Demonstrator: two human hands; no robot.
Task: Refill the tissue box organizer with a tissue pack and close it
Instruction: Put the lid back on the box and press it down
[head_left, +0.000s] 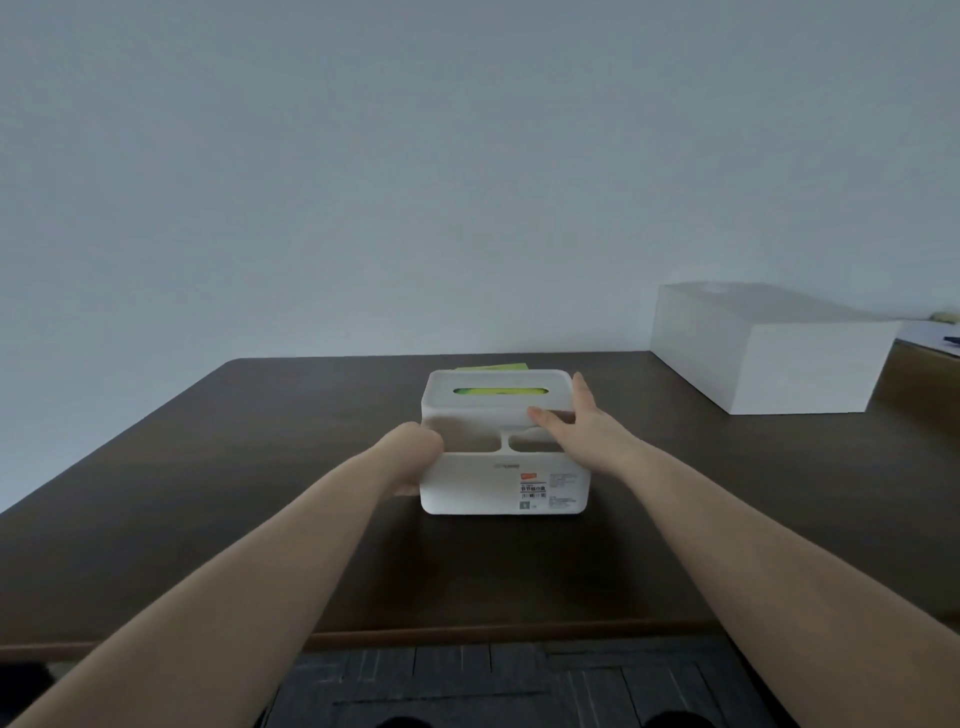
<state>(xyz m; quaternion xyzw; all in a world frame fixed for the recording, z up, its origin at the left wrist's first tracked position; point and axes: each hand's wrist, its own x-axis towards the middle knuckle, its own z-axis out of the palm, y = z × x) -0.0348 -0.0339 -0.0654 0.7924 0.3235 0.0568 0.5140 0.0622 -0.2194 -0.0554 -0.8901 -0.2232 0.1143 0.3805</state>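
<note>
Our left hand (415, 448) grips the left wall of the tissue box (467, 488); our right hand (584, 431) clasps its lid (498, 402); the table (208, 467) edges lie well apart.

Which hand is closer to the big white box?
Right. The right hand holds the lid, left of the white box; the left hand grips the organizer farther left.

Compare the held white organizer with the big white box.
The organizer is smaller, round-cornered, with a top slot showing green, a label; the box is larger, sharp-edged, plain. The left hand and right hand hold the organizer; the box lies untouched. Both are white, on the table.
</note>
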